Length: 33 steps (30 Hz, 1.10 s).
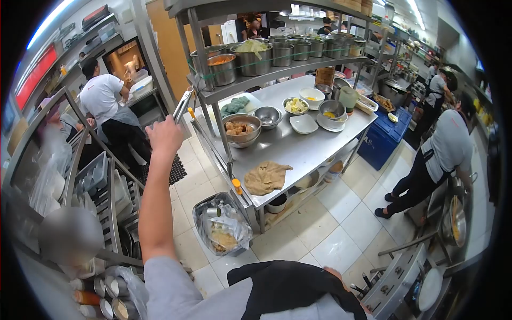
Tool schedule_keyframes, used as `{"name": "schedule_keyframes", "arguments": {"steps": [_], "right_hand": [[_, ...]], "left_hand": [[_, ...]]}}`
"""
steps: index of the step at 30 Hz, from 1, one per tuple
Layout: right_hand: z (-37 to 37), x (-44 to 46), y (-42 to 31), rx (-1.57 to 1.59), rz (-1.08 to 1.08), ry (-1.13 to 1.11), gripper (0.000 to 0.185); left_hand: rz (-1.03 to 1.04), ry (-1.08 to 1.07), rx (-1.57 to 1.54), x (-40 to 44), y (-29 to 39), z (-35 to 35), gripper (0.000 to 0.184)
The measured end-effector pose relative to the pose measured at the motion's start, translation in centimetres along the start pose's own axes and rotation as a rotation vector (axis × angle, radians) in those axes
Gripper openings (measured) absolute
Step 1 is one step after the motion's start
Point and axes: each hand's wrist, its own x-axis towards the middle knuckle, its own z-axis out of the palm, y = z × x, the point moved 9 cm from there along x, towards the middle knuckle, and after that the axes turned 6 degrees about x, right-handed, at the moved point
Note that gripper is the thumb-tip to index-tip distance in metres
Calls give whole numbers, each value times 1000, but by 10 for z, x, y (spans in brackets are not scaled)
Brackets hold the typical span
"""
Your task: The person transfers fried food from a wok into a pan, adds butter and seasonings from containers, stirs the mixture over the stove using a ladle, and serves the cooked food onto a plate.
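Observation:
My left arm reaches out and up toward the near-left corner of the steel worktable (298, 141). At its end my left hand (164, 134) is closed around metal tongs (183, 105), which point up beside the shelf post. Closest to the tongs on the table are a steel bowl of browned fried pieces (239, 128), an empty steel bowl (268, 116) and a bundled green cloth (235, 106). A brown cloth (266, 177) lies crumpled at the table's near corner. My right hand is out of view; only a little skin shows beyond the black apron (298, 290).
Steel pots (256, 58) line the shelf above the table. A lined trash bin (222, 224) stands on the floor by the table's end. A metal rack (109, 197) is at left. One person (106, 98) works at left; another (445, 144) bends at the right counter.

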Motion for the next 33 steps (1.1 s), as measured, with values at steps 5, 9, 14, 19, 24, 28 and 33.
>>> {"name": "schedule_keyframes", "arguments": {"steps": [5,9,14,19,24,28,33], "right_hand": [[38,-20,52,225,176,-9,29],[22,-23,49,359,195,83,29],[-3,-23,31,310,168,107,32],[44,16,82,209,15,15,27],[44,42,108,171,76,66,27],[36,37,103,178,128,37,31],[36,32,108,175,174,-7,36]], "left_hand": [[-16,-181,-16,26,13,51,31],[-115,-434,-97,-33,2,124,29],[-261,-501,-138,-91,-11,155,35],[-80,96,-107,-27,2,51,23],[-107,41,-77,11,9,17,27],[-88,-15,-52,16,13,31,29],[-116,-103,-49,-8,14,94,30]]}}
